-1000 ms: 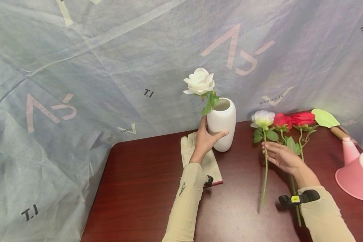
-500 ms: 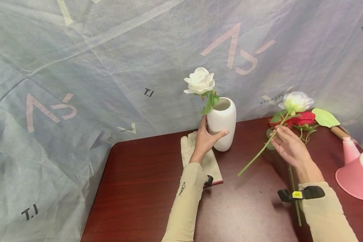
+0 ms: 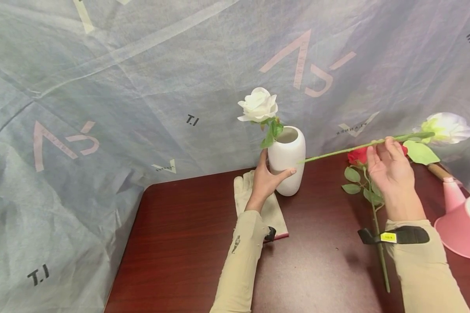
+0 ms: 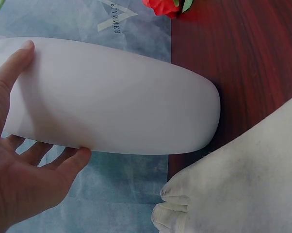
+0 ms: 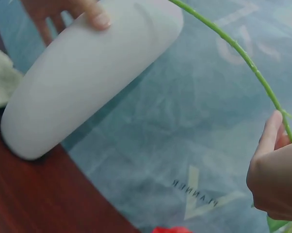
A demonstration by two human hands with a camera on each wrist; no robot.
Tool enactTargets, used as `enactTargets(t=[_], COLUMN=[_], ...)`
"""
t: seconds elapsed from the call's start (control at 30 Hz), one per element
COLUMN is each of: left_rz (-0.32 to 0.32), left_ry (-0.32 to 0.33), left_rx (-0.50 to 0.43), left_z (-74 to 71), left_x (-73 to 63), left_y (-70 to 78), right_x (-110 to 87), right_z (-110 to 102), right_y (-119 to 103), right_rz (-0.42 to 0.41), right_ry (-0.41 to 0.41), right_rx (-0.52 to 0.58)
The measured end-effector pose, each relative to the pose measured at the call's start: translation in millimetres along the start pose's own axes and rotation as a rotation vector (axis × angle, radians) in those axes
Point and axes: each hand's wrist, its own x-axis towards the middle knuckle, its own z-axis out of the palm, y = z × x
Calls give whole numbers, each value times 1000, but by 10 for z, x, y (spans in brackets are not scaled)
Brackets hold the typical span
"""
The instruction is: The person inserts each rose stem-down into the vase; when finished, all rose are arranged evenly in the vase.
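My left hand (image 3: 265,184) grips a tall white vase (image 3: 287,154) round its side, thumb across the front. In the left wrist view the vase (image 4: 121,99) stretches sideways, with fingers curled against its lower edge. One white rose (image 3: 258,106) with green leaves leans out of the vase's mouth on the left. To the right, my right hand (image 3: 394,178) pinches the green stem of a second white flower (image 3: 448,128). Its bloom points right and its stem (image 5: 255,70) reaches left, the tip appearing beside the vase's upper part; whether they touch I cannot tell.
Red flowers (image 3: 357,155) lie on the dark red table (image 3: 180,234) beneath the right hand, partly hidden. A beige glove (image 3: 276,213) lies by the vase. At the right are a pink watering can (image 3: 456,230) and a green-bladed trowel (image 3: 421,152). Printed grey cloth (image 3: 160,87) hangs behind.
My right hand has lifted the white flower off the table's right side and turned it, bloom swinging right and stem tip rising leftward towards the vase. The left hand and vase have stayed still.
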Motion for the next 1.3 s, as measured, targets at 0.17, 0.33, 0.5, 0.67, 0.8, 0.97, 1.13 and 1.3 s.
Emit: enactTargets(t=[0.17,0.33,0.5,0.67,0.8,0.97,1.13,1.3], left_rz=[-3,-1,-20,-26,-28,2,31,29], left_ry=[9,13,4,2,2,5,2,0], left_rx=[17,19,31,34,32,7,-1,-12], left_z=[2,2,0,-6,-6,-9,-10,-21], left_x=[-9,-4,-3,-4,-12,-15,-5,-19], left_y=[3,3,-2,-4,3,2,-9,40], right_x=[18,66,121,188,222,272,293,315], right_z=[142,261,408,547,624,686,757,829], right_y=[17,55,108,226,351,512,662,815], right_rz=[-9,-20,-90,-185,-275,-368,-435,-487], right_ry=[40,87,158,170,164,160,148,121], right_rx=[54,71,76,-31,-151,-298,-432,-588])
